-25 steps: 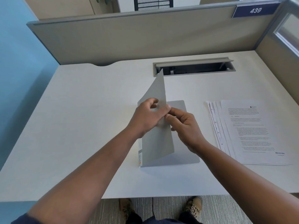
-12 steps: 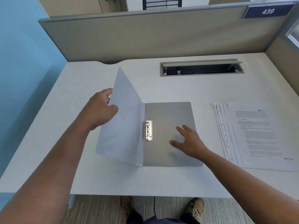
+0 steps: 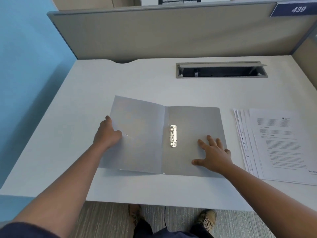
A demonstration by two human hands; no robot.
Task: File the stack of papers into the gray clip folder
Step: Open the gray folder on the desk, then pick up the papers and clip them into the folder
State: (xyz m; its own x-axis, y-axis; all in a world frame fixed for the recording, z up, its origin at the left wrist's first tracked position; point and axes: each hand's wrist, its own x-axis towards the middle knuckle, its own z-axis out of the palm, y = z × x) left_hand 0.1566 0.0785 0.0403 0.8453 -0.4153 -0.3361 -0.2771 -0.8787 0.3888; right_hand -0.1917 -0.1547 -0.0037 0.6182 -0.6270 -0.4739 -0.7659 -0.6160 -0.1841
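The left hand (image 3: 107, 134) is seen at the outer edge of the folder's front cover (image 3: 137, 134); the thumb is laid on top of the cover and the fingers are hidden behind its edge, so a light grip on that edge is judged likely, but how far they curl cannot be told. The cover is spread out to the left, nearly flat on the white desk (image 3: 85, 100). The gray clip folder (image 3: 193, 117) is laid open in the middle of the desk, near the front edge. The metal clip (image 3: 173, 136) is seen just right of the spine, lying flat and bare, with no sheet under it; whether its lever is raised cannot be told. The right hand (image 3: 212, 155) is pressed flat on the back panel, fingers straight and spread, nothing held. The stack of papers (image 3: 277, 145) is set just beside the folder's right edge, apart from it, slightly fanned, printed side up. A cable slot (image 3: 221, 70) is cut into the desk at the back, before the partition (image 3: 154, 31).

Step in hand, as judged: the folder is being opened and held flat; nothing is filed yet. For the next move, the clip is expected to need lifting, then the stack squared, slid left onto the back panel under the clip, and clamped. Fanned sheets may slip unless aligned first.
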